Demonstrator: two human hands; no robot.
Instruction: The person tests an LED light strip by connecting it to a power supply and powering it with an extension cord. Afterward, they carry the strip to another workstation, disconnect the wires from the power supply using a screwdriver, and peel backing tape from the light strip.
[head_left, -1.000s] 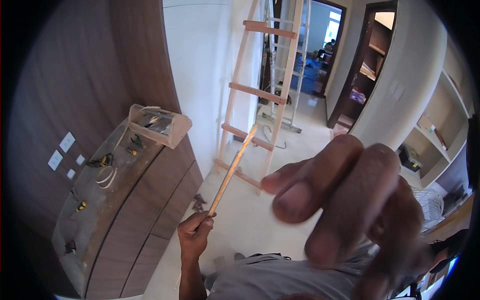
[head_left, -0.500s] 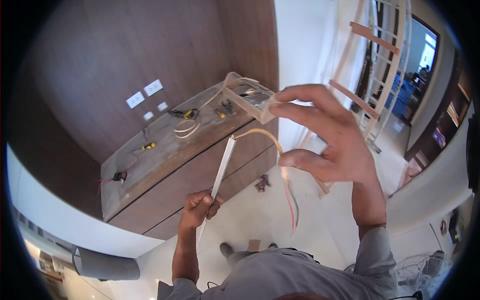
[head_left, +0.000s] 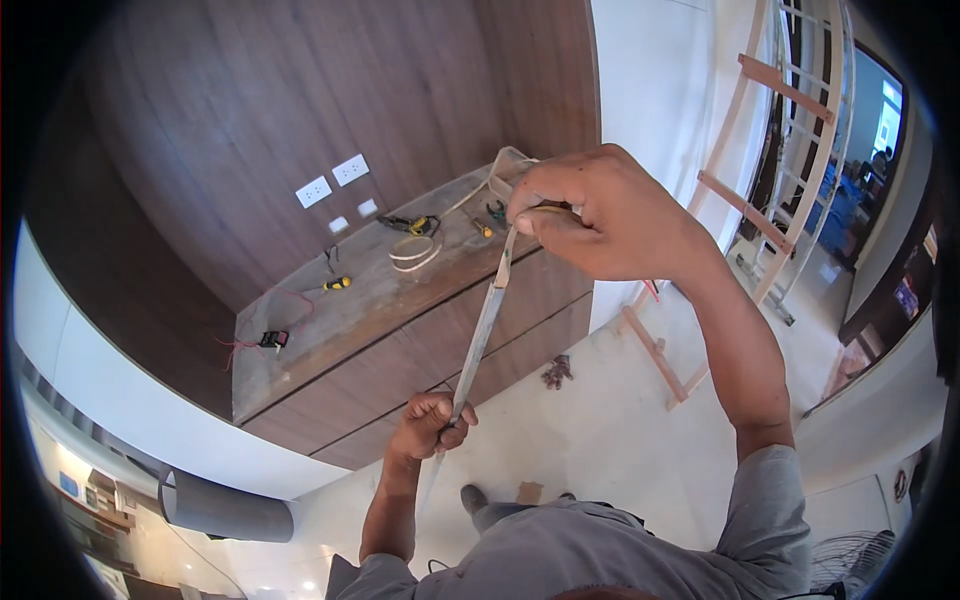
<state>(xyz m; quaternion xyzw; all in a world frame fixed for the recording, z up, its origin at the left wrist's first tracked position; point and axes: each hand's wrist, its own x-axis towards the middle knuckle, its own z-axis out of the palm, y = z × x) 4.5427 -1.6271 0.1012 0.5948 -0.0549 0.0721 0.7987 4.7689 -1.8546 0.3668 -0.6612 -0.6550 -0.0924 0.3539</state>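
Observation:
My left hand (head_left: pixel 434 426) is closed around a long, narrow white strip (head_left: pixel 478 335) that slants up from it. The strip's upper part looks flat and greyish. At its top end, my right hand (head_left: pixel 600 215) pinches a cream-coloured cable (head_left: pixel 507 250) between thumb and index finger. Most of that cable is hidden by the hand; a short red wire end (head_left: pixel 652 290) shows beneath the right wrist. Both hands are raised in front of a wooden cabinet (head_left: pixel 420 345).
On the cabinet top lie a yellow-black screwdriver (head_left: pixel 338 284), a black device (head_left: pixel 273 340) with red leads, a coil of pale cable (head_left: pixel 412 262) and several tools. Wall outlets (head_left: pixel 314 191) sit behind. A wooden ladder (head_left: pixel 790 90) stands at right; a dark bundle (head_left: pixel 558 373) lies on the floor.
My right hand has gone from spread fingers to a pinch at the strip's top end. The arc of cable there no longer shows. The view has shifted, so the cabinet appears farther right.

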